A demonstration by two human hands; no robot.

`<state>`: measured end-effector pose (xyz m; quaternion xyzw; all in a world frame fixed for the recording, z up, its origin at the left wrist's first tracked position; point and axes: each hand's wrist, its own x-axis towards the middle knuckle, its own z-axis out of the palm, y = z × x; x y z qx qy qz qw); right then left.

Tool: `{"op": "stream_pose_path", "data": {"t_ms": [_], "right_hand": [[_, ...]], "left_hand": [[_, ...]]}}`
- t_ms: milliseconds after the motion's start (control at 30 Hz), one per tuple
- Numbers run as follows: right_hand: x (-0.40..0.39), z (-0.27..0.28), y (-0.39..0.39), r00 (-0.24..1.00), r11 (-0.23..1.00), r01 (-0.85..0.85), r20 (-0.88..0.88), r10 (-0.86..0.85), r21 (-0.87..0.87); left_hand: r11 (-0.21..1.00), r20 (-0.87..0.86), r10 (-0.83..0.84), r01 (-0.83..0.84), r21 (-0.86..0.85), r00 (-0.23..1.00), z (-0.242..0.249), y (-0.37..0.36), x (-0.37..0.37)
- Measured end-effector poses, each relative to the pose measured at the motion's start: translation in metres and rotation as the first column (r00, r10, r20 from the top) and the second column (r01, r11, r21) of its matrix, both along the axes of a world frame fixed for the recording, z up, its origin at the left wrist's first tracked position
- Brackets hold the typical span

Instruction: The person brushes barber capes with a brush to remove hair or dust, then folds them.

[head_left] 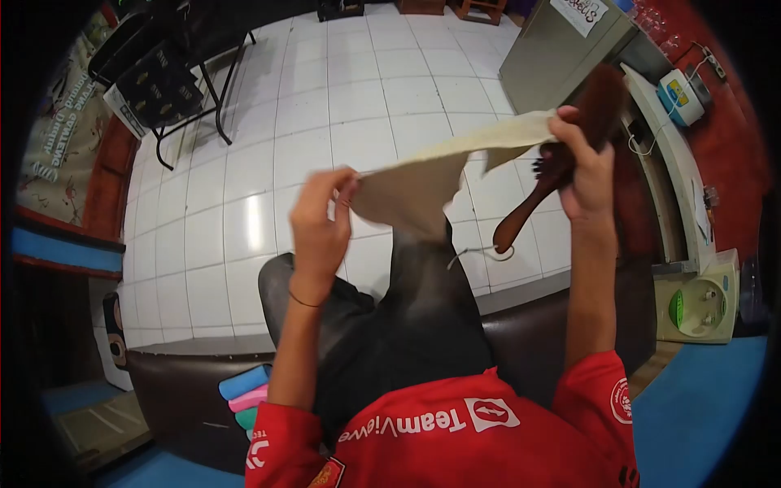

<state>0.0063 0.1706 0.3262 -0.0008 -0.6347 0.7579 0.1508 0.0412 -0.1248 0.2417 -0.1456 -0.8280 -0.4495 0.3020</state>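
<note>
1. You sit on a dark sofa [569, 325] over a white tiled floor [325, 122], with both hands raised before you.
2. Between them hangs a beige cloth [423, 183], stretched from the left hand [320, 224] up to the right hand [582, 175]. Keep it taut, I judge, so it does not sag toward your dark trousers [407, 325].
3. Your right hand is clenched on the cloth's upper end and also on a brown wooden brush [561, 159]; its handle points down and left, below the cloth.
4. Your left hand pinches the cloth's lower corner between its fingertips.
5. Hold the brush firmly; a two-thing grip may slip.
</note>
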Motion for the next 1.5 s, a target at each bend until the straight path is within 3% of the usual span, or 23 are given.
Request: {"op": "stream_pose_path", "data": {"t_ms": [67,167,233,267,333,500,600,733,867,933,1033,1100,1167,1233,1267,1300,1433,1500], "right_hand": [[0.015,0.004,0.008,0.999,1.000,-0.007,-0.032,0.008,0.015],[0.051,-0.017,0.022,0.997,0.997,-0.068,0.040,0.066,0.041],[0.079,-0.044,0.008,0.963,0.995,0.104,0.249,-0.101,0.003],[0.092,-0.069,0.020,0.914,0.999,0.034,0.403,-0.033,0.005],[0.119,-0.107,0.023,0.810,0.990,0.004,0.580,-0.088,0.144],[0.170,-0.166,0.029,0.639,0.951,-0.257,0.768,0.033,0.173],[0.184,-0.179,0.029,0.586,0.965,-0.239,0.809,0.054,0.109],[0.179,-0.171,0.026,0.591,0.969,-0.218,0.806,0.040,0.112],[0.152,-0.164,0.024,0.698,0.981,-0.156,0.716,0.024,0.119],[0.121,-0.154,0.019,0.756,0.982,-0.138,0.654,0.021,0.128],[0.075,-0.117,0.009,0.861,0.988,-0.056,0.507,-0.024,0.141],[0.061,-0.094,0.009,0.946,0.996,0.024,0.319,-0.051,0.089],[0.062,-0.067,0.012,0.977,0.993,0.043,0.203,-0.065,0.111],[0.077,-0.052,0.021,0.975,0.994,0.003,0.221,-0.026,0.105],[0.085,-0.052,0.021,0.976,0.986,0.052,0.199,-0.084,0.161],[0.096,-0.051,0.025,0.954,0.986,-0.029,0.298,-0.021,0.165],[0.139,-0.079,0.023,0.844,0.943,-0.056,0.520,-0.131,0.328],[0.158,-0.108,0.026,0.786,0.927,-0.142,0.609,-0.107,0.347]], "left_hand": [[1.000,-0.053,0.006,-0.007,-0.023,0.999,0.022,-0.009,0.009],[0.993,-0.106,-0.046,0.033,-0.115,0.993,0.008,-0.022,0.034],[0.944,0.034,-0.166,0.169,-0.283,0.986,-0.016,-0.030,0.057],[0.946,0.043,-0.158,0.164,-0.278,0.987,-0.027,-0.034,0.068],[0.895,0.249,-0.229,0.305,-0.326,0.941,-0.049,-0.042,0.091],[0.848,0.481,-0.277,0.447,-0.286,0.832,-0.093,-0.057,0.149],[0.858,0.568,-0.272,0.463,-0.222,0.777,-0.095,-0.057,0.159],[0.904,0.565,-0.166,0.354,-0.241,0.808,-0.092,-0.052,0.154],[0.900,0.578,-0.098,0.320,-0.296,0.810,-0.100,-0.066,0.140],[0.957,0.466,-0.012,0.145,-0.250,0.885,-0.098,-0.071,0.108],[0.978,0.235,0.093,-0.044,-0.203,0.968,-0.052,-0.062,0.061],[0.991,0.143,0.110,-0.096,-0.097,0.984,-0.026,-0.058,0.045],[0.987,0.094,0.102,-0.089,-0.132,0.990,0.002,-0.058,0.048],[0.983,0.053,0.091,-0.081,-0.166,0.994,0.005,-0.058,0.055],[0.979,0.091,0.032,-0.013,-0.205,0.995,0.003,-0.061,0.062],[0.969,0.133,-0.025,0.057,-0.239,0.991,0.000,-0.064,0.071],[0.946,0.327,-0.087,0.181,-0.270,0.941,-0.039,-0.070,0.107],[0.922,0.378,-0.101,0.229,-0.313,0.920,-0.054,-0.073,0.121]]}}
